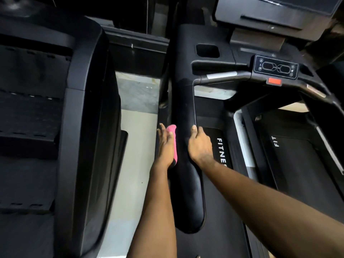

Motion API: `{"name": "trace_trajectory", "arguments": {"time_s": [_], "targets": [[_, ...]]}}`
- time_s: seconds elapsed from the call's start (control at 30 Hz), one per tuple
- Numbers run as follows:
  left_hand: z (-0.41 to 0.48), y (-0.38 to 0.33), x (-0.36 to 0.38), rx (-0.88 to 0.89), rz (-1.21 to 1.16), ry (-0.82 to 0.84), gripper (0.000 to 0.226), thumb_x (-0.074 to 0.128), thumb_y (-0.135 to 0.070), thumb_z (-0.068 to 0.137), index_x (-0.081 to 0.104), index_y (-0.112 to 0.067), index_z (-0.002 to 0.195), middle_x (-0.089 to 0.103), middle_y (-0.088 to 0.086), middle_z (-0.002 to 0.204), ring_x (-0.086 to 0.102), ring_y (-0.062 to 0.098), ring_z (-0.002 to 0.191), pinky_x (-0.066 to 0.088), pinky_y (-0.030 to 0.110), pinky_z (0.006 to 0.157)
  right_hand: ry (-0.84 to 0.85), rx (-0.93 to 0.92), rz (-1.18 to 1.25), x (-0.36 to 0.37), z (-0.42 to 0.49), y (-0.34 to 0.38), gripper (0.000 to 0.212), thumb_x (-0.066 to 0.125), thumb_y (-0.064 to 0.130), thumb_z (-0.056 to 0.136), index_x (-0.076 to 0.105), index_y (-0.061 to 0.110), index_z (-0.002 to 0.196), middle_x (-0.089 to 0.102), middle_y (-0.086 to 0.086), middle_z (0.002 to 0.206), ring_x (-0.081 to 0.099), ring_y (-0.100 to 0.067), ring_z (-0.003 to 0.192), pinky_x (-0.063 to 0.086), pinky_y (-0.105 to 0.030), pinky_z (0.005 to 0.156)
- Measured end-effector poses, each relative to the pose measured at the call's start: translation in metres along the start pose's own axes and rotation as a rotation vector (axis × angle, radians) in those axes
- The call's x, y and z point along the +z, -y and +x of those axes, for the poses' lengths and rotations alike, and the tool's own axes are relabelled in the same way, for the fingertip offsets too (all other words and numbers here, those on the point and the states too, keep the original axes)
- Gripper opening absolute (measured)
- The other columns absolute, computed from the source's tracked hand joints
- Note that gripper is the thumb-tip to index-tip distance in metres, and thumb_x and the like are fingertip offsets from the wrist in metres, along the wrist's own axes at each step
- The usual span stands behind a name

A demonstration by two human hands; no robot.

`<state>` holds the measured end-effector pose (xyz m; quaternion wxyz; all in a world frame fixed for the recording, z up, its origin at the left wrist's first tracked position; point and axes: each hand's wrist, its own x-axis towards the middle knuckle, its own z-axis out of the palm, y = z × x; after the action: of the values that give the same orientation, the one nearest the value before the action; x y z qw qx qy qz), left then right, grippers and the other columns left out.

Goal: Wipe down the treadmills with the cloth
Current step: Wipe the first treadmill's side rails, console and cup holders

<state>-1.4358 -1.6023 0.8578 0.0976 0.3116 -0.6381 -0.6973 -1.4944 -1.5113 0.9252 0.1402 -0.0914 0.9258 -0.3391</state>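
Looking at the lower middle of the frame, we see the left hand (166, 146) pressing the pink cloth (172, 129) with straight fingers, a wide grip, on the left flank of the treadmill's black handrail (186, 108). Most of the cloth is hidden under the palm. The right hand (200, 146) holds the rail's right edge, thumb on top, with the other fingers hidden beneath.

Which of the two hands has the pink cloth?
The left hand, pressing the pink cloth flat against the outer side of the black handrail; the right hand holds no cloth and just grips the rail's inner edge.
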Motion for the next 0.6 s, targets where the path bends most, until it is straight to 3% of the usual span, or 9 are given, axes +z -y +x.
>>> {"name": "trace_trajectory", "arguments": {"time_s": [0.07, 0.17, 0.3, 0.37, 0.47, 0.6], "targets": [[0.002, -0.002, 0.0, -0.042, -0.016, 0.004, 0.062, 0.027, -0.05, 0.107, 0.001, -0.034, 0.161, -0.003, -0.012, 0.169, -0.002, 0.005, 0.154, 0.004, 0.038, 0.127, -0.005, -0.003, -0.007, 0.001, -0.001, 0.0, 0.048, 0.023, 0.045, 0.109, 0.055, 0.01, 0.119, 0.066, -0.022, 0.118, 0.058, -0.044, 0.114, 0.042, -0.045, 0.092], [-0.05, 0.017, 0.001, 0.086, -0.011, 0.024, 0.063, 0.036, -0.053, 0.101, 0.017, -0.04, 0.159, 0.015, -0.019, 0.166, 0.012, 0.0, 0.152, 0.01, 0.031, 0.125, -0.005, -0.004, -0.002, 0.0, 0.0, 0.0, 0.047, 0.023, 0.043, 0.11, 0.055, 0.01, 0.118, 0.066, -0.021, 0.117, 0.058, -0.043, 0.113, 0.04, -0.043, 0.09], [-0.104, 0.042, -0.001, -0.012, 0.043, 0.06, 0.057, 0.034, -0.042, 0.108, 0.009, -0.044, 0.159, 0.004, -0.031, 0.16, 0.008, -0.001, 0.151, 0.008, 0.032, 0.126, 0.003, -0.008, 0.01, 0.0, -0.001, 0.0, 0.046, 0.024, 0.042, 0.11, 0.054, 0.009, 0.113, 0.066, -0.02, 0.112, 0.059, -0.042, 0.109, 0.038, -0.041, 0.084], [-0.092, 0.033, 0.0, -0.005, 0.078, 0.04, 0.057, 0.03, -0.049, 0.104, 0.017, -0.043, 0.158, 0.013, -0.026, 0.163, 0.015, 0.0, 0.151, 0.013, 0.036, 0.127, -0.002, -0.011, 0.023, 0.0, 0.0, -0.001, 0.045, 0.024, 0.041, 0.11, 0.054, 0.008, 0.113, 0.066, -0.021, 0.111, 0.059, -0.042, 0.108, 0.035, -0.039, 0.081], [-0.04, 0.005, 0.002, 0.016, 0.056, -0.004, 0.045, 0.027, -0.041, 0.106, 0.034, -0.042, 0.151, 0.034, -0.018, 0.154, 0.031, -0.002, 0.14, 0.022, 0.036, 0.124, 0.0, -0.015, 0.027, -0.001, 0.0, 0.001, 0.044, 0.025, 0.041, 0.11, 0.054, 0.008, 0.113, 0.066, -0.021, 0.111, 0.059, -0.042, 0.107, 0.036, -0.039, 0.081], [0.026, -0.03, 0.003, -0.03, 0.157, -0.088, 0.063, 0.023, -0.056, 0.1, 0.027, -0.031, 0.158, 0.027, -0.005, 0.163, 0.027, 0.01, 0.148, 0.022, 0.042, 0.124, 0.019, -0.015, 0.07, 0.001, 0.0, -0.004, 0.044, 0.025, 0.041, 0.11, 0.053, 0.007, 0.113, 0.066, -0.021, 0.111, 0.058, -0.041, 0.107, 0.034, -0.038, 0.079]]}}
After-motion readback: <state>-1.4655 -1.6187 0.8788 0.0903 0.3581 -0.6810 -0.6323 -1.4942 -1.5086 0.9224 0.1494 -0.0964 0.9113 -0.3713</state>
